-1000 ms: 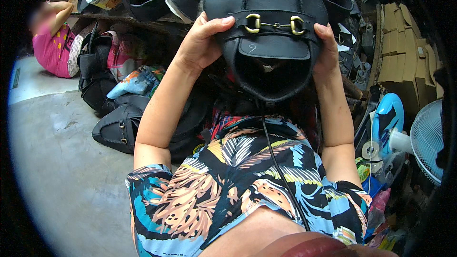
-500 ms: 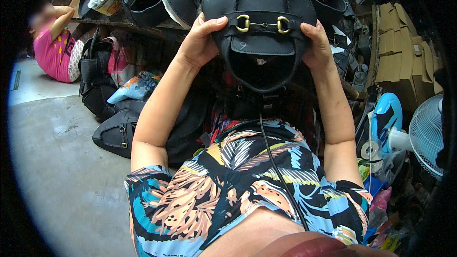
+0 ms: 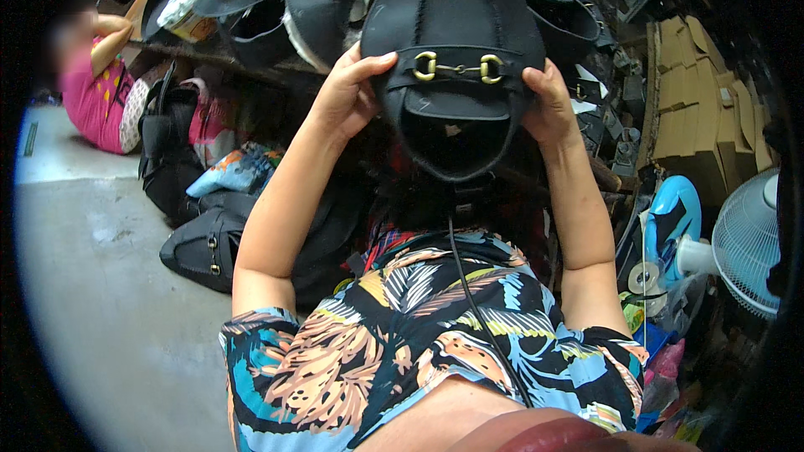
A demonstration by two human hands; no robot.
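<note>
Between my two raised hands is a black loafer upper (image 3: 456, 100), with a brass-coloured horsebit buckle (image 3: 459, 68) across its strap. The toe part points away from me and the dark opening faces me. Closed on its left edge, my left hand (image 3: 353, 90) presses with the thumb beside the buckle strap. On the opposite edge my right hand (image 3: 550, 100) grips it the same way, thumb on top and fingers underneath, partly hidden. More black shoe uppers (image 3: 318, 0) lie on the bench just beyond.
Below on the left is another black upper with a buckle (image 3: 197, 247), beside a black bag (image 3: 167, 142). Far left, a person in a pink top (image 3: 96, 105) sits. On the right stand a white fan (image 3: 745, 243), flattened brown cardboard (image 3: 699, 100) and a tape roll (image 3: 643, 278).
The loafer upper has come slightly lower and shifted a little left in view, its toe part showing more. Both hands keep their hold on it.
</note>
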